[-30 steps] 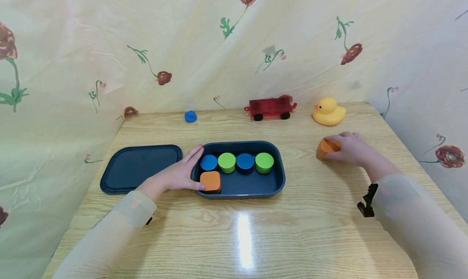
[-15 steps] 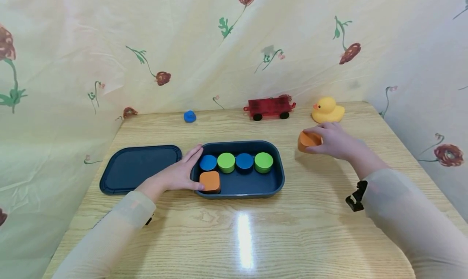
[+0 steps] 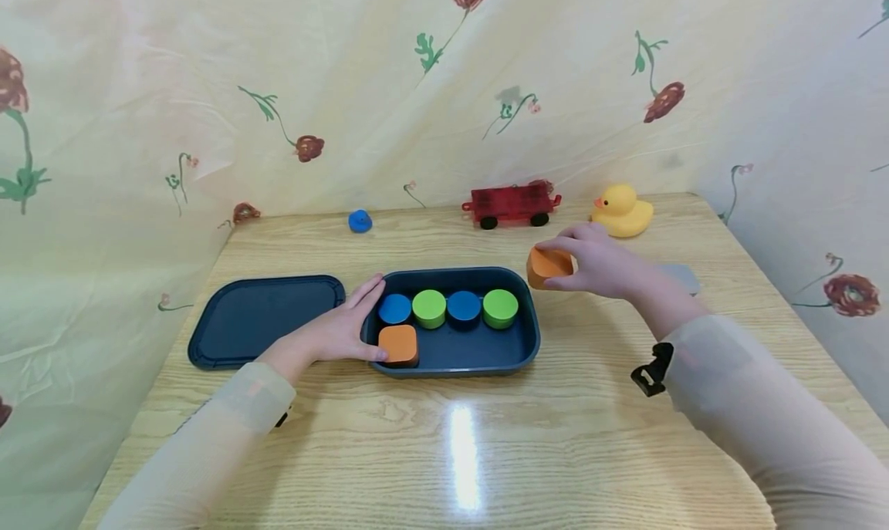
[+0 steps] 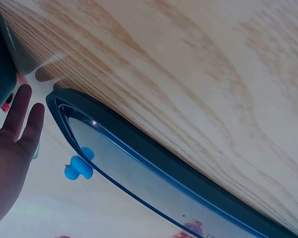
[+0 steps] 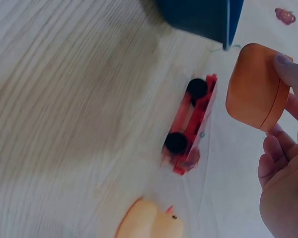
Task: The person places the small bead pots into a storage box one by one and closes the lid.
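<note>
In the head view my right hand [image 3: 590, 261] pinches a small orange box [image 3: 549, 268] with rounded corners, just beyond the right end of a dark blue tray [image 3: 479, 364]. A seam runs round the orange box near one end in the right wrist view. My left hand [image 3: 340, 333] rests against the tray's left end with its fingers straight. Its thumb reaches over the rim by a second orange box [image 3: 399, 343] in the front left corner. Along the tray's back stand two round blue containers [image 3: 464, 305] and two green ones [image 3: 430, 308], alternating.
A dark blue lid [image 3: 267, 322] lies left of the tray. Along the back are a small blue duck [image 3: 359, 221], a red toy wagon [image 3: 512, 204] and a yellow duck [image 3: 623, 210]. A pale grey flat thing [image 3: 682, 277] shows behind my right forearm.
My right hand has carried the orange box left across the table, from near the yellow duck to the tray's right end. The left hand and tray stay put.
</note>
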Available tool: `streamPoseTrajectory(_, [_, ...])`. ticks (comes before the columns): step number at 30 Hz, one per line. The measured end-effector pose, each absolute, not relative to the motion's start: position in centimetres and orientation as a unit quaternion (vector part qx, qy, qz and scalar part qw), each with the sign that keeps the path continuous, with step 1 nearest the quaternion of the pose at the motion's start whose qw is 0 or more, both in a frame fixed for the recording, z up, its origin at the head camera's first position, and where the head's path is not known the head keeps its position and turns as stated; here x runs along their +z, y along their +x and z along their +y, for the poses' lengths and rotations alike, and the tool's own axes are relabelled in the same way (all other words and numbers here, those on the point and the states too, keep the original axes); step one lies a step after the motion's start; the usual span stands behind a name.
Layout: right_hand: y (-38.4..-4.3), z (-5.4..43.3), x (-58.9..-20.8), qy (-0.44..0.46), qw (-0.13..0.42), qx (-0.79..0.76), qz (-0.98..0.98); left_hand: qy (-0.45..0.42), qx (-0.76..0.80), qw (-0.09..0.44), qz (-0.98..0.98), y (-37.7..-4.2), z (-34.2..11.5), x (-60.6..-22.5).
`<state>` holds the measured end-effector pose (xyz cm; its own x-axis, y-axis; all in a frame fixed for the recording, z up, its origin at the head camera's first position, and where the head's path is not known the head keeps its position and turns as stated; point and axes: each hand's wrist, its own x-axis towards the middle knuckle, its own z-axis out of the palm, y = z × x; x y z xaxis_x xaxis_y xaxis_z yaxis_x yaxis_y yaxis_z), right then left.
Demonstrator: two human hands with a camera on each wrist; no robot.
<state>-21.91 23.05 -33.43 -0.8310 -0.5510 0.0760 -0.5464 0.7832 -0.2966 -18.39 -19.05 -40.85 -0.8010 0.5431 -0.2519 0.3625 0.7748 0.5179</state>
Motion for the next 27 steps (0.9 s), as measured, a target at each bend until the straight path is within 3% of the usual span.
streamPoseTrajectory(27, [-20.6,16.0,-34.7,-0.346,0.06,-0.189,0.917,0.246,0.228,0.193,0.922,-18.3,-19.0,-41.0])
